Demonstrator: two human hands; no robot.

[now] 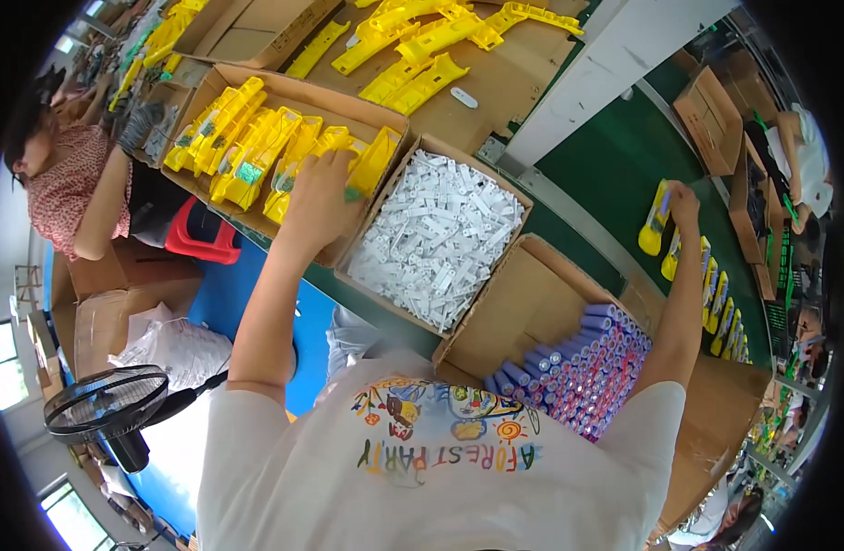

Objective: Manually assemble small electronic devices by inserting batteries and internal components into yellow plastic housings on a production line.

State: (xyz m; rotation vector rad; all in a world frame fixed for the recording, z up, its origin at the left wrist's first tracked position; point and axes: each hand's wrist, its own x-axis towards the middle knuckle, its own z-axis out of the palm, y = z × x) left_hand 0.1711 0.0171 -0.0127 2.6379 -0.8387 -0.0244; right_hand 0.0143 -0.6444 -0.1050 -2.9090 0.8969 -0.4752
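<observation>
My left hand [323,197] reaches into a cardboard box [391,118] of yellow plastic shells. Its fingers curl over the top of a yellow shell [335,140] there, and the fingertips are partly hidden. Several shells around it carry small green circuit boards [249,173] and thin wires. Far to the right, my right hand [685,204] pinches the upper end of another yellow shell [654,225], tilted over the green bench. Just below it, a row of similar yellow pieces [715,298] runs along the green surface.
Between my arms stand a box of small white plastic strips [440,239] and a box of purple cylindrical cells [596,358]. Loose yellow shells [431,46] lie on cardboard beyond. A white post [596,78] rises from the bench. A co-worker [78,179] sits at left, near a red stool [201,234] and black fan [110,404].
</observation>
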